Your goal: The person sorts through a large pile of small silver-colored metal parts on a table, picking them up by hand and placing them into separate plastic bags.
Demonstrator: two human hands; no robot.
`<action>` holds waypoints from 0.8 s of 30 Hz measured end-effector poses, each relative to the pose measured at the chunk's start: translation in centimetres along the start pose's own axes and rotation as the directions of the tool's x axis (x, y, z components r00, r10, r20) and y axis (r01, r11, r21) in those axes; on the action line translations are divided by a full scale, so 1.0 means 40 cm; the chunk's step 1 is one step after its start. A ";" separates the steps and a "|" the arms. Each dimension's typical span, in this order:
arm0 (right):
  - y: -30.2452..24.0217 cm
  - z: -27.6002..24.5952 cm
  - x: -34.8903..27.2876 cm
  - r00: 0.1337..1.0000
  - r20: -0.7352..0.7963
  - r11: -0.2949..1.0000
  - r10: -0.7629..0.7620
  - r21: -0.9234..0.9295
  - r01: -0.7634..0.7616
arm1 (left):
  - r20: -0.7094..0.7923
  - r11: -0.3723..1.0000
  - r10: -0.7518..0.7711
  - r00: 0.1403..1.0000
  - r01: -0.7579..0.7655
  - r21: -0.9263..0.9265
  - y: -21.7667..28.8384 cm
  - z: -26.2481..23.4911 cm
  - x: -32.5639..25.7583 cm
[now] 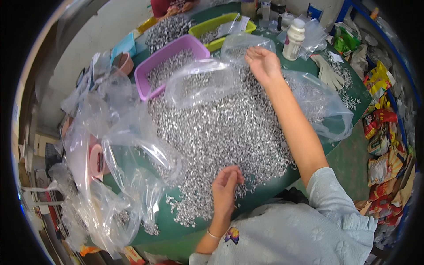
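A wide heap of small shiny silver metal pieces (212, 128) covers much of the green table. My left hand (226, 187), a bracelet at its wrist, rests at the heap's near edge. Its fingers curl in toward the thumb, and whatever they hold is hidden. My right hand (265, 66) reaches across to the far side, loosely open with bent fingers and the palm partly showing. It hovers beside a clear plastic bag (243, 43) with metal pieces in it. Another clear bag (201, 81) lies on the heap, left of my right hand.
Back left stand a purple tub (140, 77) and a yellow-green tub (196, 30), both holding metal pieces. A white bottle (293, 39) and a pale glove (327, 73) lie beyond my right arm. Large clear bags (119, 145) crowd the left; a person (165, 8) is across the table.
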State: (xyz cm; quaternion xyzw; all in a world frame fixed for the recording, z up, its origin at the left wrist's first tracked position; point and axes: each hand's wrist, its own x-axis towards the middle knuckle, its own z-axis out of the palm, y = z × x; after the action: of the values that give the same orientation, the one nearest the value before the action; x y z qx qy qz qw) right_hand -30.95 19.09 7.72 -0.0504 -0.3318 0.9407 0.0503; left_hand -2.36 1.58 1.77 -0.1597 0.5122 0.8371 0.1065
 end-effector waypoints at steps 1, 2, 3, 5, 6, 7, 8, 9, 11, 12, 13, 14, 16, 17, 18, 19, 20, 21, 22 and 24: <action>-0.011 -0.009 -0.043 0.995 0.082 0.996 -0.052 -0.070 0.058 | 0.015 0.991 0.079 0.997 -0.081 0.108 0.004 -0.006 0.014; -0.014 -0.004 -0.111 0.992 0.102 0.974 -0.072 -0.208 0.092 | 0.016 0.965 0.143 0.990 -0.144 0.220 0.013 -0.018 0.022; -0.008 -0.018 -0.160 0.994 0.074 0.950 -0.083 -0.295 0.101 | 0.034 0.924 0.205 0.978 -0.205 0.321 0.016 -0.028 0.035; 0.002 -0.041 -0.274 0.994 0.077 0.835 -0.077 -0.539 0.107 | 0.125 0.647 0.419 0.900 -0.392 0.654 0.039 -0.046 0.048; 0.005 -0.070 -0.317 0.989 0.147 0.749 -0.012 -0.654 0.106 | 0.211 0.443 0.503 0.838 -0.459 0.770 0.047 -0.045 0.061; 0.018 -0.103 -0.365 0.977 0.204 0.652 0.067 -0.750 0.112 | 0.233 0.331 0.528 0.817 -0.451 0.829 0.047 -0.045 0.065; 0.026 -0.122 -0.402 0.945 0.310 0.569 0.109 -0.799 0.197 | 0.269 0.217 0.550 0.790 -0.447 0.868 0.046 -0.037 0.079; 0.035 -0.138 -0.434 0.899 0.406 0.490 0.166 -0.825 0.282 | 0.305 0.096 0.563 0.768 -0.428 0.899 0.040 -0.032 0.090; 0.042 -0.148 -0.473 0.794 0.576 0.249 0.194 -0.812 0.528 | 0.302 0.013 0.500 0.811 -0.356 0.934 0.031 -0.023 0.101; 0.052 -0.144 -0.495 0.798 0.563 0.270 0.213 -0.819 0.506 | 0.283 -0.029 0.470 0.836 -0.305 0.952 0.026 -0.026 0.088; 0.063 -0.142 -0.513 0.777 0.584 0.261 0.234 -0.808 0.528 | 0.310 -0.021 0.436 0.845 -0.335 0.942 0.023 -0.032 0.072; 0.071 -0.141 -0.529 0.754 0.605 0.255 0.256 -0.794 0.551 | 0.334 -0.010 0.403 0.852 -0.361 0.933 0.023 -0.035 0.051; 0.101 -0.139 -0.558 0.694 0.666 0.280 0.273 -0.745 0.606 | 0.336 0.044 0.403 0.851 -0.385 0.922 0.021 -0.044 -0.003; 0.114 -0.133 -0.578 0.666 0.680 0.280 0.306 -0.733 0.619 | 0.288 0.105 0.428 0.857 -0.364 0.925 0.014 -0.063 -0.038; 0.119 -0.126 -0.594 0.647 0.687 0.271 0.331 -0.726 0.632 | 0.254 0.165 0.447 0.858 -0.358 0.919 0.007 -0.078 -0.067; 0.127 -0.119 -0.606 0.626 0.694 0.263 0.355 -0.717 0.646 | 0.217 0.224 0.464 0.859 -0.351 0.909 0.000 -0.094 -0.097; 0.138 -0.114 -0.614 0.586 0.715 0.243 0.382 -0.689 0.683 | 0.090 0.344 0.507 0.857 -0.297 0.891 -0.010 -0.117 -0.125; 0.149 -0.110 -0.622 0.563 0.721 0.233 0.404 -0.676 0.699 | 0.022 0.309 0.544 0.839 -0.225 0.924 -0.021 -0.139 -0.151; 0.162 -0.105 -0.630 0.541 0.725 0.222 0.426 -0.664 0.714 | -0.041 0.276 0.580 0.814 -0.149 0.950 -0.030 -0.162 -0.177; 0.192 -0.103 -0.652 0.473 0.733 0.192 0.488 -0.619 0.761 | -0.127 0.251 0.606 0.785 -0.037 0.967 -0.049 -0.201 -0.210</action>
State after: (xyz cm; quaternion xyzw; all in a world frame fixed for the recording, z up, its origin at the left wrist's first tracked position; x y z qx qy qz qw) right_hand -5.07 12.34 1.29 0.4476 -0.8140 0.3655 -0.0587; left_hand 7.38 -4.81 -0.09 -0.1568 0.9252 0.3183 -0.1347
